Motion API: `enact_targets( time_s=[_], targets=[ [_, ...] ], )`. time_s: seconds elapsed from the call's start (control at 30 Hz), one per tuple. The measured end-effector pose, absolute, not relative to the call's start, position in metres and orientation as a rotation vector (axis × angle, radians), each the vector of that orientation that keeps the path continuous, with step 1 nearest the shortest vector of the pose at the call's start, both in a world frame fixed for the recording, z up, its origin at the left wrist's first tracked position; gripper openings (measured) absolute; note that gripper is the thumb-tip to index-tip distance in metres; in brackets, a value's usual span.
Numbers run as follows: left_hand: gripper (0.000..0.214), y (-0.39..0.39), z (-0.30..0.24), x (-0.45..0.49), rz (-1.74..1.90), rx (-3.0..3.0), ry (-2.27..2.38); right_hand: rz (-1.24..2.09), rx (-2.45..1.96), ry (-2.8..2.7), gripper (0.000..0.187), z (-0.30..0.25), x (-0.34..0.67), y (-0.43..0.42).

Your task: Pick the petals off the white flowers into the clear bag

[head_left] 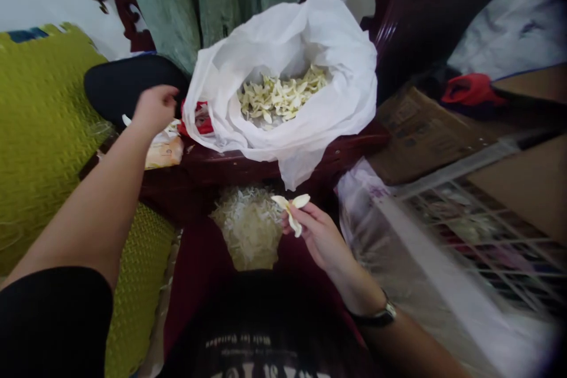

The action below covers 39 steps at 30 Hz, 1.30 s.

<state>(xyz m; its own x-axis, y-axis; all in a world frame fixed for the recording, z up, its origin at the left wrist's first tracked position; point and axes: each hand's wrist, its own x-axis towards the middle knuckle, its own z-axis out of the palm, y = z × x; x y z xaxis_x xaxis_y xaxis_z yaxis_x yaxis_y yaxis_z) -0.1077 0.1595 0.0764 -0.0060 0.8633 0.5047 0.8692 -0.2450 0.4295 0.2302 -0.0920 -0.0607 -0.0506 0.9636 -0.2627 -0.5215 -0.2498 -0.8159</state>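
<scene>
Between the thumb and fingers of my right hand (316,233) is a cream flower piece (292,209) with three spread petals, held above my lap. My left hand (155,109) reaches out over the left end of the dark red wooden bench (248,168), its fingers curled together; whatever is in them is hidden. Just below that hand lies a tissue pack (166,150), with a red bag (202,120) to its right. A white plastic bag (349,100) stands wide open on the bench, holding a heap of similar cream flower pieces (283,97).
Between my knees sits a heap of thin whitish pieces (250,221). A black pad (133,82) and yellow foam mats (39,130) are at the left. Cardboard (416,130) and a white grid rack (482,230) stand at the right, beside clear plastic wrapping (376,230).
</scene>
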Motion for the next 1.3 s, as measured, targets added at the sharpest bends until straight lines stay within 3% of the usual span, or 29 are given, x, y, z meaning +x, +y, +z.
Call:
enact_targets(
  time_s=[0.1, 0.2, 0.33, 0.53, 0.93, 1.3],
  targets=[
    [0.031, 0.107, 0.062, -0.1, -1.597, -1.77, -1.495, 1.536, -0.958, -0.631, 0.038, -0.06, 0.225, -0.089],
    [0.015, 0.027, 0.023, -0.056, -2.034, -2.061, -1.266, 1.503, -0.952, -0.623, 0.034, -0.065, 0.216, -0.085],
    [0.025, -0.045, -0.037, 0.016, -2.014, -2.856, -1.763, 1.404, -0.945, -0.703, 0.027, -0.073, 0.203, -0.081],
    [0.019, -0.045, -0.08, 0.049, -2.513, -2.774, -1.915, 1.323, -0.965, -0.802, 0.023, -0.084, 0.188, -0.084],
    [0.037, -0.044, -0.099, 0.059, -2.817, -2.463, -2.309, 1.567, -0.959, -0.552, 0.037, -0.091, 0.182, -0.084],
    [0.021, -0.041, -0.09, 0.05, -2.622, -2.704, -2.046, 1.585, -0.925, -0.555, 0.031, -0.092, 0.183, -0.083]
  ],
)
